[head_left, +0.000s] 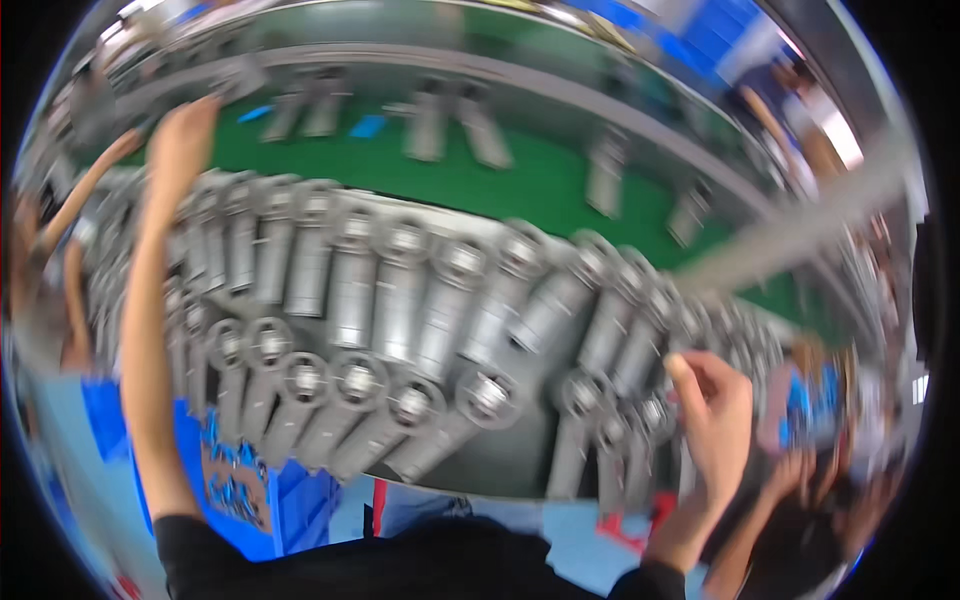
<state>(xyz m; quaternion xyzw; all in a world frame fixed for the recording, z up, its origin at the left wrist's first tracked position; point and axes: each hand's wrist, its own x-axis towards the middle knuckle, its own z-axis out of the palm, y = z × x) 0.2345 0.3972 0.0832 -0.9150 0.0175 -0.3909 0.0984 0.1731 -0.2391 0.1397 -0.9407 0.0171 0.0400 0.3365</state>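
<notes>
Because the left hand (183, 145) stretches toward the green belt (545, 165), its forearm (146, 330) could snag belt-side grey parts (352, 300); whether its fingers or the right hand's (714, 415) grip anything, I can't tell.

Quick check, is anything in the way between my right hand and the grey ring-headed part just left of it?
Nothing visible stands between your right hand and that grey ring-headed part. Blur hides whether they touch.
</notes>
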